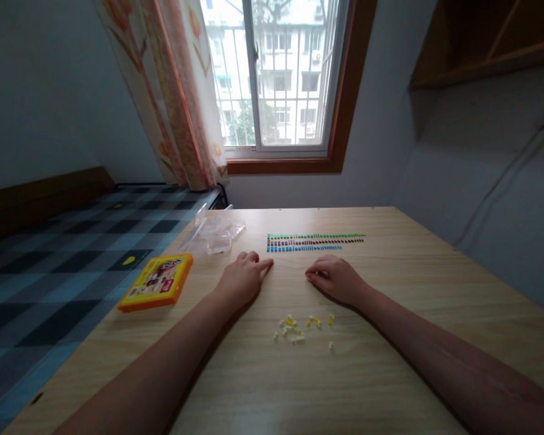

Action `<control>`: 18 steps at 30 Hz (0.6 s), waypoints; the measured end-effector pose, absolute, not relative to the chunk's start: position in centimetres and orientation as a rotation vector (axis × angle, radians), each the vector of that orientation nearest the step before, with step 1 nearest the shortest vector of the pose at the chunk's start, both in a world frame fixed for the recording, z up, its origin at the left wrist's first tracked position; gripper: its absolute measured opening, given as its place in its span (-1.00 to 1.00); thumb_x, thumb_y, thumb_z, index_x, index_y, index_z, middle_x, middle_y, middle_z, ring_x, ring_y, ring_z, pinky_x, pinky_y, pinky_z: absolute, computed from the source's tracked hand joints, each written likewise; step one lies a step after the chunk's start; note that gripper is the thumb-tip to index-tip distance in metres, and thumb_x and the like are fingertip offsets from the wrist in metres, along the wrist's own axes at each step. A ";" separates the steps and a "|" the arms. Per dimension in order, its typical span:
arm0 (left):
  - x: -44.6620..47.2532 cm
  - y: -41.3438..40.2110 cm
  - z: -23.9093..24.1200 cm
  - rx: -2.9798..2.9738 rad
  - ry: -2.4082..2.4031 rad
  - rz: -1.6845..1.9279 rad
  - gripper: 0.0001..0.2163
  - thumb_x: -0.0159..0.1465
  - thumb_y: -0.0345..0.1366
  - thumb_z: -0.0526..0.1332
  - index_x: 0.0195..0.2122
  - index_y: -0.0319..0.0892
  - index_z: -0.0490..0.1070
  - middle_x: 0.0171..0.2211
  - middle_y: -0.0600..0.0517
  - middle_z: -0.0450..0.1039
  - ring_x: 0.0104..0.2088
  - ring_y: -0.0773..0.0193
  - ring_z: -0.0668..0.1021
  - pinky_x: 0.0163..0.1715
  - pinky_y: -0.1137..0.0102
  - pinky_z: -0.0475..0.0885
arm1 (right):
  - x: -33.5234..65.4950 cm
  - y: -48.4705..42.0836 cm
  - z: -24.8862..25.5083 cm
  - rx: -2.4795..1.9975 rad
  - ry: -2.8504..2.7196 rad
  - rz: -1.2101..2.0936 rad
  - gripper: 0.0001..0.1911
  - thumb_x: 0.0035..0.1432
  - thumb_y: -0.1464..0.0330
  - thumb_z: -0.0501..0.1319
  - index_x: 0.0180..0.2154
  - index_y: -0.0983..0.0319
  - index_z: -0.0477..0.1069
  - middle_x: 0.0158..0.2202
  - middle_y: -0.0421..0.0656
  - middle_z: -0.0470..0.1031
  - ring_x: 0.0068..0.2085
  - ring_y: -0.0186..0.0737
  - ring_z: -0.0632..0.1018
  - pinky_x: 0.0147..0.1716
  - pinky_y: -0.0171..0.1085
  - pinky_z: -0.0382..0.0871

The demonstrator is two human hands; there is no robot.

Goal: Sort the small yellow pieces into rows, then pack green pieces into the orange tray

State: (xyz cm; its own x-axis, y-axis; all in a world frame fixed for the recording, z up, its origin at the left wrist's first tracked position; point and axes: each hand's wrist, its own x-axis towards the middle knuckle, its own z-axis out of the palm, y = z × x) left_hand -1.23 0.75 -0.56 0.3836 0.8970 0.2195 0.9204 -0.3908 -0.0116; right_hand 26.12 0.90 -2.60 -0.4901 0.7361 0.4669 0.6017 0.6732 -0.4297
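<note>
My left hand [242, 275] rests on the table, its index finger stretched out toward the left end of the rows and the other fingers loosely bent; nothing shows in it. Across from it, my right hand [338, 275] has thumb and fingers pressed together, and whatever they may hold is too small to make out. Beyond both hands run three rows of tiny building bricks: a green row [315, 235], a dark brown row [315, 242] and a blue row [303, 248]. Loose yellow and cream bricks [290, 323] lie scattered between my forearms.
An orange-yellow box [156, 283] lies at the table's left edge. Behind it sit clear plastic trays [220, 232]. A bed with a checked cover [95, 241] adjoins the table on the left. The window [290, 78] and curtain [181, 90] are ahead.
</note>
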 end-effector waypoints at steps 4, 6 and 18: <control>-1.4 1.3 -0.5 -2.491 -1.664 -0.285 -0.64 0.46 -0.18 -0.01 0.12 0.07 0.52 -0.08 -0.10 0.50 -0.04 0.05 0.44 -0.05 0.24 0.39 | 26.2 1.0 -2.8 -1.034 -2.256 0.272 -0.84 0.24 0.39 0.25 -0.35 0.20 0.61 -0.40 -0.13 0.60 -0.30 -0.19 0.51 -0.23 -0.22 0.33; -1.6 1.4 -0.5 -2.503 -1.686 -0.296 -0.64 0.45 -0.23 0.00 0.13 0.06 0.52 -0.05 -0.10 0.51 -0.03 0.05 0.45 -0.02 0.22 0.39 | 26.2 1.0 -2.8 -1.038 -2.251 0.281 -0.84 0.24 0.40 0.25 -0.35 0.20 0.61 -0.39 -0.13 0.60 -0.30 -0.19 0.51 -0.22 -0.23 0.33; -2.0 1.7 -1.0 -2.500 -1.714 -0.347 -0.63 0.41 -0.30 0.03 0.11 0.07 0.54 -0.01 -0.04 0.54 0.00 0.05 0.46 0.02 0.22 0.40 | 26.2 1.1 -3.1 -1.027 -2.244 0.296 -0.86 0.23 0.42 0.26 -0.35 0.21 0.60 -0.41 -0.15 0.58 -0.32 -0.22 0.50 -0.24 -0.25 0.30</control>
State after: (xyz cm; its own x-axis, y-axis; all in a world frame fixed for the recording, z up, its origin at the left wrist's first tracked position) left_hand -2.02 1.70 -1.04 0.3442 0.9086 0.2366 0.9292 -0.3658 0.0533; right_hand 26.20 1.11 -3.12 -0.4866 0.7414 0.4622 0.5963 0.6684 -0.4445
